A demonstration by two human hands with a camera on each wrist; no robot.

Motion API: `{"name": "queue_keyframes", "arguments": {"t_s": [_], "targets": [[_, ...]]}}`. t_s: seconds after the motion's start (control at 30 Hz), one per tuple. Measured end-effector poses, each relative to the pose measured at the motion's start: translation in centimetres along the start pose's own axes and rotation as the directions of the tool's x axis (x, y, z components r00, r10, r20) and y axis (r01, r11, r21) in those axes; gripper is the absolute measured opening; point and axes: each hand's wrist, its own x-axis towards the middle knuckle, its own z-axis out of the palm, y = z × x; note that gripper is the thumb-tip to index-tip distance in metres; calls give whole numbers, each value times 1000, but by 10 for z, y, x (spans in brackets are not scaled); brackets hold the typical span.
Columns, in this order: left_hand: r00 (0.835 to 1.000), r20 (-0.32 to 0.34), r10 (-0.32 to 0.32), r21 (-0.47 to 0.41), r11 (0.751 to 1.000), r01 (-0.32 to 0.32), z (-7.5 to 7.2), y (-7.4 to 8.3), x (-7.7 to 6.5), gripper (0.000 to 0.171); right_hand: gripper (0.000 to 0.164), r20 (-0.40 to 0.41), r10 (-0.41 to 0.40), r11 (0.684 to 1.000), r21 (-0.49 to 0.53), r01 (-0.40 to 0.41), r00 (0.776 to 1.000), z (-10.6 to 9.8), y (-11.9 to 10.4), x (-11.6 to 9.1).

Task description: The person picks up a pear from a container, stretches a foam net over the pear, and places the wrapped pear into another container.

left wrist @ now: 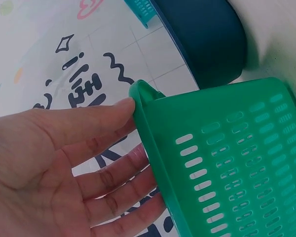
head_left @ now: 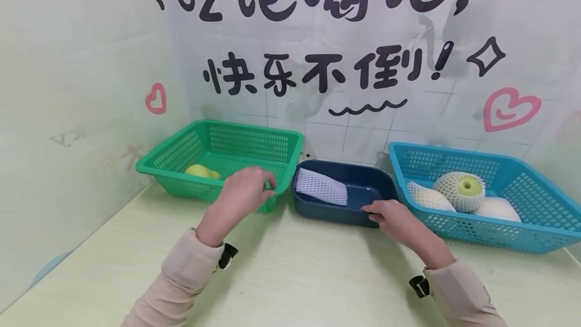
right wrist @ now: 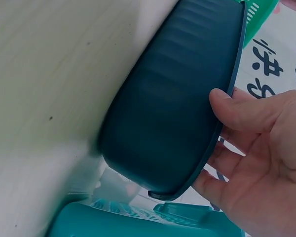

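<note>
My left hand (head_left: 245, 191) is at the front right corner of a green slotted basket (head_left: 254, 140), its thumb on the rim and its fingers passing behind it in the left wrist view. Yellow-green fruit (head_left: 201, 171) lies inside that basket. With thumb outside and fingers over the edge, my right hand (head_left: 394, 220) pinches the front rim of a navy plastic box (right wrist: 163, 98). A white foam net sleeve (head_left: 321, 187) lies in the left part of the box.
A blue slotted basket (head_left: 544, 238) stands at the right, holding several fruits in white foam nets, one a green-topped fruit (head_left: 469, 185). Behind the containers is a wall sheet (head_left: 295, 105) with black lettering. The pale table (head_left: 317, 276) stretches in front.
</note>
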Motion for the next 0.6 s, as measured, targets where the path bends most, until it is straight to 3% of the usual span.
{"name": "queue_keyframes", "arguments": {"t_s": [0.13,0.33,0.6], "targets": [[1000,24,-3,-29,1000,3,-1,-1,2,14,31,22,8,1000,8,-8,1000,0,1,-1],[998,54,-27,-147,989,34,-3,-10,7,20,32,33,3,1000,20,-4,999,-1,2,-1],[996,22,-89,-192,977,92,7,-42,14,29,33,33,-1,999,36,0,999,-1,2,1]]}}
